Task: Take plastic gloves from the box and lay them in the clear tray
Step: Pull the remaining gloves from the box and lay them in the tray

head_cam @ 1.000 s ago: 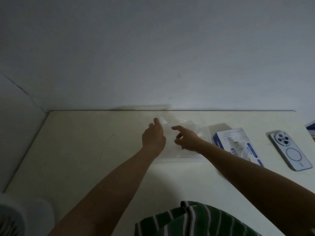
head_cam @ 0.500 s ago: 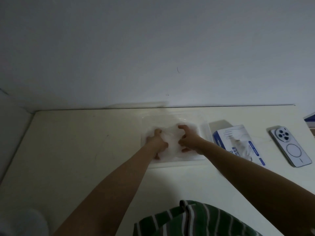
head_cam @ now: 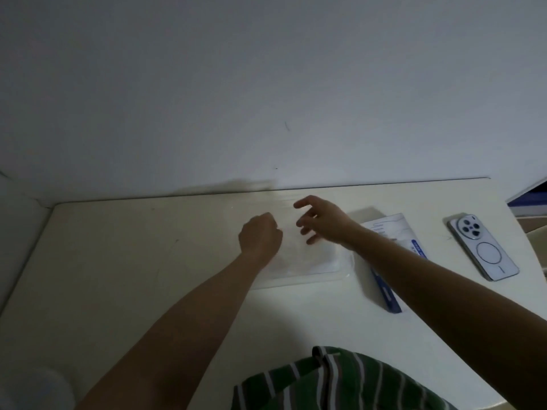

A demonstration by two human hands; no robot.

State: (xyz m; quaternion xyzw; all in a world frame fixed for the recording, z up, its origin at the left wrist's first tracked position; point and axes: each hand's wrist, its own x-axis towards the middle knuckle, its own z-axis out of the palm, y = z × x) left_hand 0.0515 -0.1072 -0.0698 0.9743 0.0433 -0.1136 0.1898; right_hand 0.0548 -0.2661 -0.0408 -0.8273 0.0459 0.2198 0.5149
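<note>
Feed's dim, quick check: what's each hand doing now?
Left hand: fingers curled; whether it holds anything cannot be told.
Right hand: open, holding nothing.

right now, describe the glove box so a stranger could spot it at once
On the cream table, look right of the clear tray, under the right forearm. The glove box lies flat there, between tray and phone. It alone is white with blue edges.
</note>
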